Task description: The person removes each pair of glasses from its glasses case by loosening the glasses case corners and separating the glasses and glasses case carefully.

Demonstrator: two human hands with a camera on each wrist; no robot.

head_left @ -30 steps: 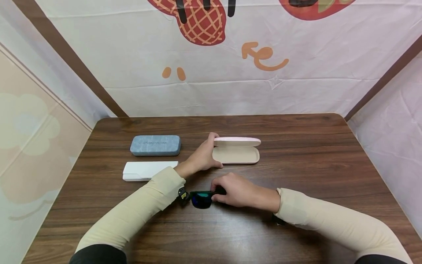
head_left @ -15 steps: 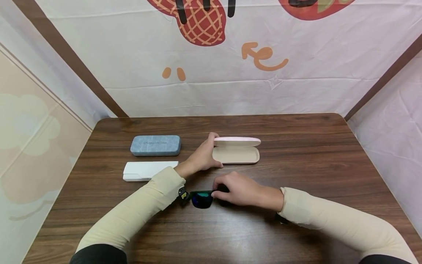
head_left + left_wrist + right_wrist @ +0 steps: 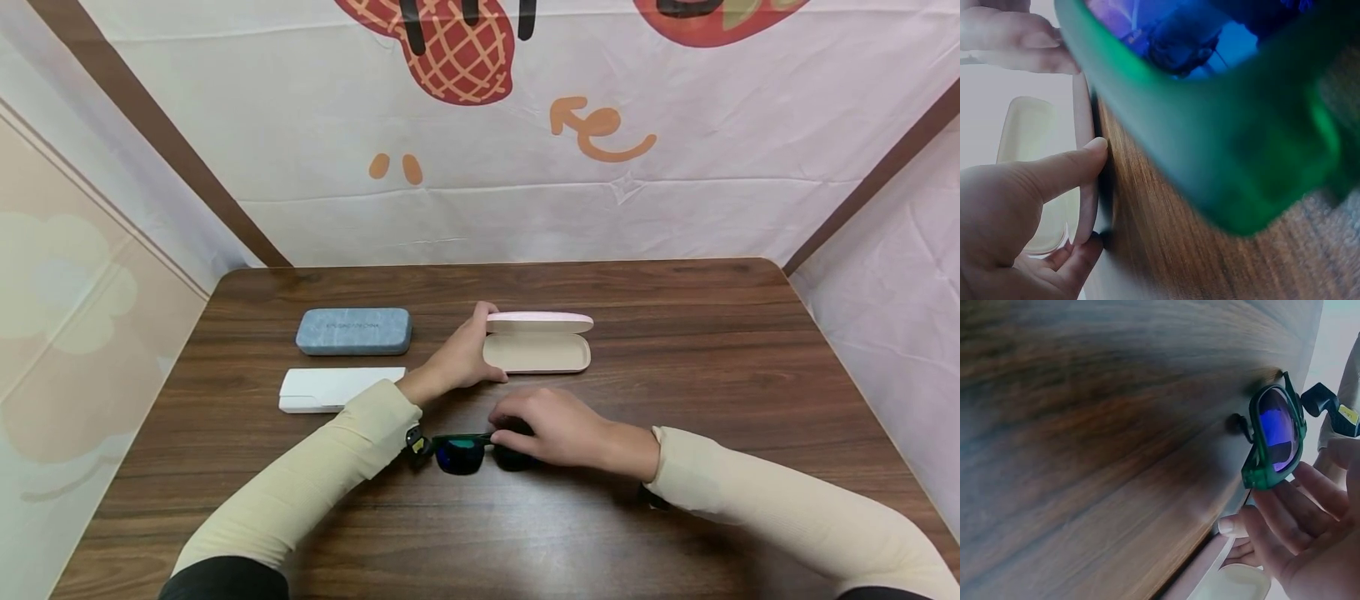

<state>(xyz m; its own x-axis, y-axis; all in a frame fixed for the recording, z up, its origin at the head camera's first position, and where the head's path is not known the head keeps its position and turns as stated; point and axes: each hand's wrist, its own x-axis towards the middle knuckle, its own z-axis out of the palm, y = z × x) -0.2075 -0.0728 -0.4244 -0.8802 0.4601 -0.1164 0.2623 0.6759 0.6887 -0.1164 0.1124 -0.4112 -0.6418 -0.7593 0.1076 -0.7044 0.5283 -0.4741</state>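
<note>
A pink glasses case with a beige lining stands with its lid raised on the table. My left hand grips its left end, thumb at the front and fingers at the back by the lid. Nearer to me lie dark green sunglasses with blue mirrored lenses. Over their right side is my right hand, partly covering the right lens. In the right wrist view its fingers reach out loosely beside the frame; whether they touch it is unclear. The sunglasses' green frame looms close in the left wrist view.
A blue glasses case and a white glasses case lie closed at the left, the white one partly behind my left forearm. My left wrist camera is right beside the sunglasses. A printed cloth hangs behind the wooden table.
My right hand slides to the right, off the middle of the sunglasses, and uncovers part of the right lens. The sunglasses, the left hand and the pink case stay still.
</note>
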